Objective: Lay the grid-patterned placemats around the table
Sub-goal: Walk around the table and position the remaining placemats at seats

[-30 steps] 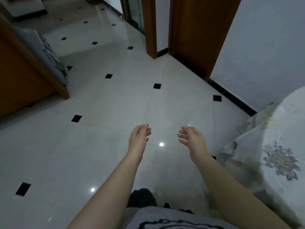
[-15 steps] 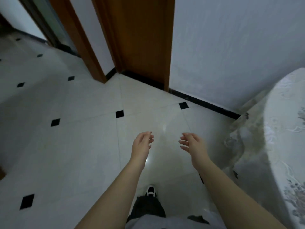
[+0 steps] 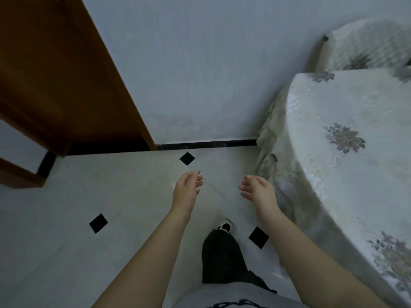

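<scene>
Left hand empty, fingers loosely curled. Right hand same, holds nothing. Cloth-covered table just right, close by. Grid-patterned placemats nowhere in view. Risk: shoe or hip snags hanging tablecloth, drags it askew.

This is a room in a home, likely a dining area. A round counter is draped in a lacy floral tablecloth. The glossy pale tile floor has small black diamond insets. A wooden door frame meets a plain painted wall with a black baseboard.
</scene>
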A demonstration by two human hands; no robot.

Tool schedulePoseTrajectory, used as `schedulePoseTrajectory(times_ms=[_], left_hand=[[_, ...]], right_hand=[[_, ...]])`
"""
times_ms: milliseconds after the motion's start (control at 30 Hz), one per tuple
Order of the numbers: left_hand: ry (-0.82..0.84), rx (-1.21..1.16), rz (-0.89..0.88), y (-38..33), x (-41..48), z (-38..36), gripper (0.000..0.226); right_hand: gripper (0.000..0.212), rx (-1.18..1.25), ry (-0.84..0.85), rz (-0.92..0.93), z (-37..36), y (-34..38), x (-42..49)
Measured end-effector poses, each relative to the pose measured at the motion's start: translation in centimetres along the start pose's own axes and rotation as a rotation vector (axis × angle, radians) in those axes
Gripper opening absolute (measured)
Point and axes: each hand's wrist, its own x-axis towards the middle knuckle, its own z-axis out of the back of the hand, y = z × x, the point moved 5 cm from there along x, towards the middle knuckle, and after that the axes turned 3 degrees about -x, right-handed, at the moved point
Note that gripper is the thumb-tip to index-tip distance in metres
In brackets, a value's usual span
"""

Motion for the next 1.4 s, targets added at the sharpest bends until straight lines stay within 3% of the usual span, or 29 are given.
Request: schedulePoseTrajectory(times_ms=[233,433,833,1400], left_hand=[[0.190,0.111,-0.006,-5.9,11.8,-9.9,0.019],[0.376,0.118,-0.087,-12.9,18.4,-21.3,0.019],[0.748,0.261,0.011,-13.5,21.4,-40.3,0.017],[1.259,0.532,0.054,-15.3,25.0,-61.0,0.018]], right_hand=[[0.017,0.142,-0.148,-0.011,0.9,6.0,10.6],[0.016,0.235,-0.334,0.090,6.5,13.3,16.2],[0.016,0.510,-0.739,0.034,18.1,14.3,20.7],[0.018,0.767,-1.264,-0.044,24.3,16.5,27.0]])
